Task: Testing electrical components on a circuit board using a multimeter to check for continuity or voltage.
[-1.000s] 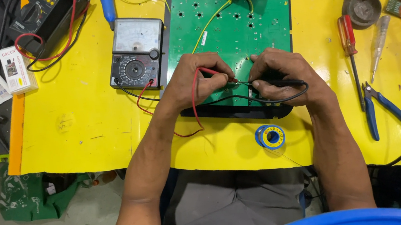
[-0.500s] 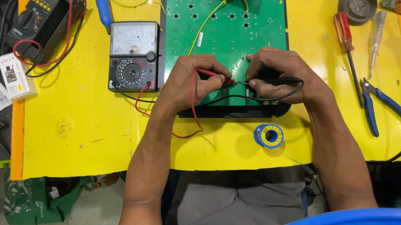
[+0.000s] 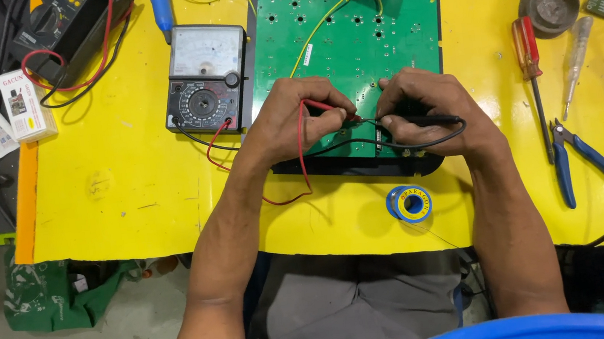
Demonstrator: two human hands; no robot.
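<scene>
A yellow table (image 3: pixel 128 174) carries a green circuit board (image 3: pixel 348 43) beside a meter (image 3: pixel 204 78). On the board's near edge, the left hand (image 3: pixel 296 121) pinches a red probe (image 3: pixel 321 105), and the right hand (image 3: pixel 428 110) pinches a black probe (image 3: pixel 436 118), fingers curled tight.

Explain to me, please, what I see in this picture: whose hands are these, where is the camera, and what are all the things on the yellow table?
The camera sits on the person's head and looks down, so both hands are their own. The left hand holds a red probe; the right hand holds a black probe. Both tips meet on a green circuit board. The probe wires lead toward an analog meter beside the board. On the yellow table also lie a blue solder spool, blue-handled pliers, a red screwdriver and a second, black meter at the top left.
</scene>
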